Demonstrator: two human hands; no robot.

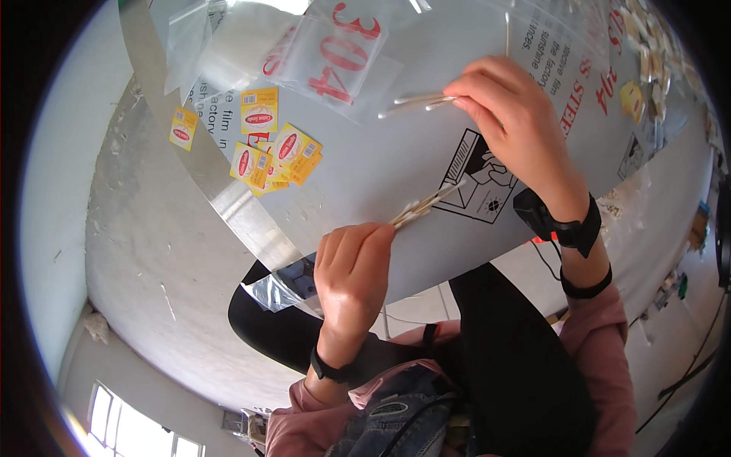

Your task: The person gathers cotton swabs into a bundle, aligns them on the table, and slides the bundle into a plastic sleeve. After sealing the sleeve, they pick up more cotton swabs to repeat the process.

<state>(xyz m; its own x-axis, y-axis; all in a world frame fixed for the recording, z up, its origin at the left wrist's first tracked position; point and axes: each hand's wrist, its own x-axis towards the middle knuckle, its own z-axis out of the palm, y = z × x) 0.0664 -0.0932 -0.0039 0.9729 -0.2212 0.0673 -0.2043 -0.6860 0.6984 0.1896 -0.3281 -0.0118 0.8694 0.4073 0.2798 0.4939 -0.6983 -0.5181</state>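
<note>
My left hand (354, 274) is closed around a small bunch of cotton swabs (420, 210), whose tips stick out up and to the right over the table. Farther right, my right hand (506, 103) pinches a few cotton swabs (435, 100) between thumb and fingertips, their white heads pointing left. A single cotton swab (508, 34) lies beyond the right hand. To the left of both hands lie several small yellow cards (293, 145) with a red oval, some overlapping; one yellow card (183, 128) rests apart near the table's left edge.
Clear plastic bags (335, 49) lie at the far side of the film-covered grey table (365, 160). A heap of cotton swabs (651, 53) covers the far right, with a yellow piece (632, 100) beside it. The metal edge strip (251, 225) runs along the left.
</note>
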